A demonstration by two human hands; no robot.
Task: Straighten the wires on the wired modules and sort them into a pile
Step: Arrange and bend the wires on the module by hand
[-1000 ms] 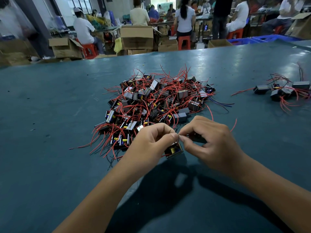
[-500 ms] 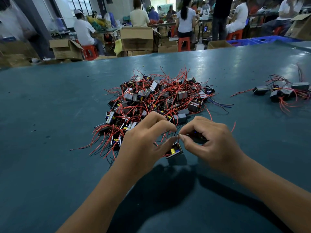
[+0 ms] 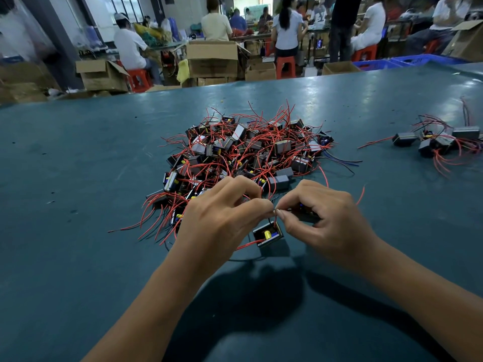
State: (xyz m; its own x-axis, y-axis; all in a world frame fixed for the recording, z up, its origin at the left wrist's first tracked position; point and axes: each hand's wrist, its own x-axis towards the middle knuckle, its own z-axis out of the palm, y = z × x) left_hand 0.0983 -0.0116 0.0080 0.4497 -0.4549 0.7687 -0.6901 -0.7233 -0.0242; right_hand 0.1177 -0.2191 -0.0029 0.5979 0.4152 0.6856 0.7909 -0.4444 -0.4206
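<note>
I am working nearest to myself on one small black module, which is sitting on the teal worktop just below the point where my two hands are meeting, at about six o'clock from my fingertips. A red wire is rising from the module straight up toward twelve o'clock into the pinch, so its free length is running nearly vertical in my view, and I judge that any straightening stroke has to pull along that line, away from the module. My left hand is curling in from nine o'clock, thumb and forefinger closing on the wire; my right hand is coming from three o'clock, its thumb and forefinger pinching at the same spot, so both are equally near. The right hand's other fingers are folding over something dark, perhaps a second module, though I cannot tell for certain. Another red wire is trailing out of the module toward eight o'clock, under my left palm. Beyond my knuckles, at twelve o'clock, the big tangled heap of modules with red leads is waiting. Farther off, at two o'clock and well apart, the small sorted pile is lying near the worktop's right edge, nearer my right hand.
</note>
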